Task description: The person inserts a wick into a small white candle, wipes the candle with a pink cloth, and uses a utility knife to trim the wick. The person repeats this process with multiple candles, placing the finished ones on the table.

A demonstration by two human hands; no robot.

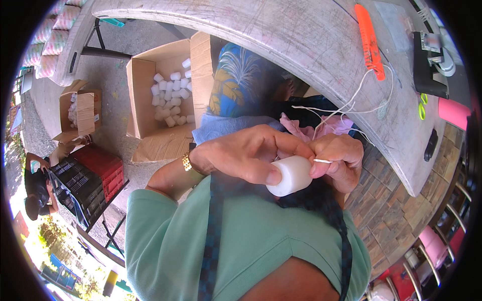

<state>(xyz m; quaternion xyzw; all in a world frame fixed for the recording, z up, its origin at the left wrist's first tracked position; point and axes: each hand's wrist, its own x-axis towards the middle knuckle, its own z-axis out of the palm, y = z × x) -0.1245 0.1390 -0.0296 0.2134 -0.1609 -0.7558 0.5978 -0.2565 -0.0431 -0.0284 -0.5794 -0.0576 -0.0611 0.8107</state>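
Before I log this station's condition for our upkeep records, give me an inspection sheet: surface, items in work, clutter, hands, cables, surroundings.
Surface: pale table, scuffed and scratched.
Items in work: white cylinder and thin white cord.
Clutter: long orange tool, green handles and a small black object on the table.
Hands: left hand grips the cylinder; right hand, at its other end, apparently pinches the cord.
Cables: no power cable seen for certain; loose cord lies across the table's edge.
Surroundings: open cardboard box of white pieces, black crate, red crate, and a person at far left.
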